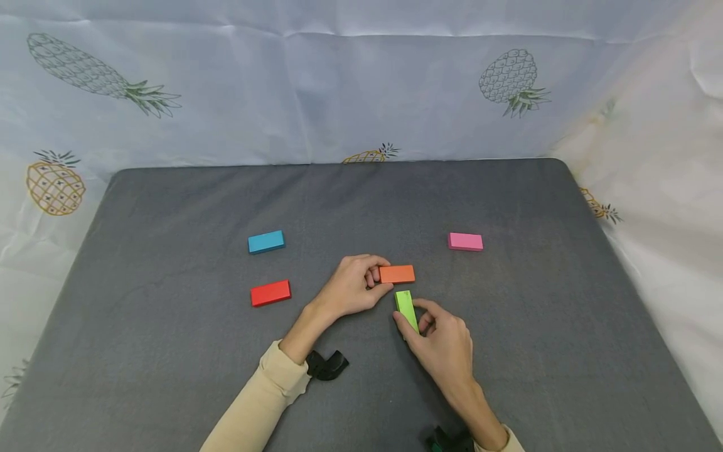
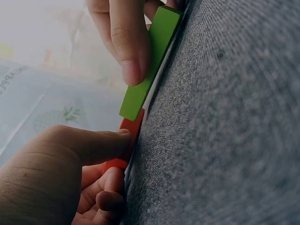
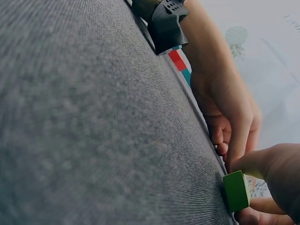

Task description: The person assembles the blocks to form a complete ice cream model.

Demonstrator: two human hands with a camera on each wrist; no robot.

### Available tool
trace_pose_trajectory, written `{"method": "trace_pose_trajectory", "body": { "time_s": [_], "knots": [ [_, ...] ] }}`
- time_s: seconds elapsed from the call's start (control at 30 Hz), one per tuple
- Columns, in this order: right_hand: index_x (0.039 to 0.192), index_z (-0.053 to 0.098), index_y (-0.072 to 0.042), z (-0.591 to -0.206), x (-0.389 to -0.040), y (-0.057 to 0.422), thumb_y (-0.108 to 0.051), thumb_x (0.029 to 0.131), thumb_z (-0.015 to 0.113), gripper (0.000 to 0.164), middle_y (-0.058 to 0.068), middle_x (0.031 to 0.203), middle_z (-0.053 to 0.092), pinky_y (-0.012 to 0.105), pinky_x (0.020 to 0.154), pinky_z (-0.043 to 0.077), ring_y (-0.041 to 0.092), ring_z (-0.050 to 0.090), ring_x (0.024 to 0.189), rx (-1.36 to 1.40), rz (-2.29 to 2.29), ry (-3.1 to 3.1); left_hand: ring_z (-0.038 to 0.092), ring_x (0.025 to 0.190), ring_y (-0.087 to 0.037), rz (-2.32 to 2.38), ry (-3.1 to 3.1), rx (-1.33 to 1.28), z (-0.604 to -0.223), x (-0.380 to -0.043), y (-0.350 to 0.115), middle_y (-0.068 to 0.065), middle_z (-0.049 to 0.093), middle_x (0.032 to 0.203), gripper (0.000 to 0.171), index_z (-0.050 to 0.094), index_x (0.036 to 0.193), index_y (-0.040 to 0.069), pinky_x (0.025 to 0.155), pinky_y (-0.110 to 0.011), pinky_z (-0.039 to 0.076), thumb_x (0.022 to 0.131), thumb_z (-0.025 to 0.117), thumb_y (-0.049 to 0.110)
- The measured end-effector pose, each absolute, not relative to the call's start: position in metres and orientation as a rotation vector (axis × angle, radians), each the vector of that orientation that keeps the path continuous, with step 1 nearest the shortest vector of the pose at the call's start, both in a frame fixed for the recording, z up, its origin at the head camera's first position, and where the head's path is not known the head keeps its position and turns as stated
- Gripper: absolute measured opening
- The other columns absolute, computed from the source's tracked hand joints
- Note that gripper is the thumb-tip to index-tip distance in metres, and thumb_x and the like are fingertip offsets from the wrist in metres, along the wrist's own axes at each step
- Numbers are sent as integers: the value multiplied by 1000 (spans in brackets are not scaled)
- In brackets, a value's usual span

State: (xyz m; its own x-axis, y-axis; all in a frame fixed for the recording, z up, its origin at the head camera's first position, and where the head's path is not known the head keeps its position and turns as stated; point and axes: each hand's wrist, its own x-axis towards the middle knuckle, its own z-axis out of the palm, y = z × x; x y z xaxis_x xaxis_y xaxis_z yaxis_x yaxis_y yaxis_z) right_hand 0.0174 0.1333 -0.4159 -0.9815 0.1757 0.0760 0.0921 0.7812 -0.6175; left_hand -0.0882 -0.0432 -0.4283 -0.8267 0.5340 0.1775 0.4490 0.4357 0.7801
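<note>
Grey table (image 1: 169, 351), five blocks (image 1: 271, 293) inside its edges: left hand (image 1: 357, 285) pinches one orange block (image 1: 397, 274), right hand (image 1: 446, 339) one green block (image 1: 406, 307).

The sleeves (image 1: 251, 405) are cream; the left cuff (image 1: 285, 371) looks creased. A black wrist mount (image 3: 165, 33) bears small holes (image 3: 173, 6).

left wrist view: slanted lettering on pale pineapple-print sheet (image 2: 28, 110), beyond edge of grey table (image 2: 225, 117), appears to include "apple"; rest unclear. right wrist view: sheet lettering illegible.
</note>
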Motion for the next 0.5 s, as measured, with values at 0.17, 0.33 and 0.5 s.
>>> {"method": "trace_pose_trajectory", "body": {
  "time_s": [0.17,0.33,0.5],
  "knots": [
    [104,77,-10,-417,16,133,-35,81,87,35,-5,59,52,21,44,25,3,32,46,-228,959,-2855,54,63,-5,1376,2569,901,-429,-89,-44,-6,64,79,26,73,112,0,62,-17,48,88,79,9],
    [103,77,-9,-417,15,133,-35,81,87,36,-5,59,52,21,44,24,3,31,47,-220,960,-2848,55,63,-5,1381,2566,924,-429,-89,-44,-7,65,80,28,73,114,-2,62,-17,49,88,78,8],
    [104,76,-8,-417,14,133,-36,82,87,37,-5,60,52,21,45,25,3,31,47,-207,963,-2844,55,63,-5,1361,2575,934,-428,-89,-45,-8,67,82,31,72,117,-3,61,-17,49,89,78,9]
  ]
}}
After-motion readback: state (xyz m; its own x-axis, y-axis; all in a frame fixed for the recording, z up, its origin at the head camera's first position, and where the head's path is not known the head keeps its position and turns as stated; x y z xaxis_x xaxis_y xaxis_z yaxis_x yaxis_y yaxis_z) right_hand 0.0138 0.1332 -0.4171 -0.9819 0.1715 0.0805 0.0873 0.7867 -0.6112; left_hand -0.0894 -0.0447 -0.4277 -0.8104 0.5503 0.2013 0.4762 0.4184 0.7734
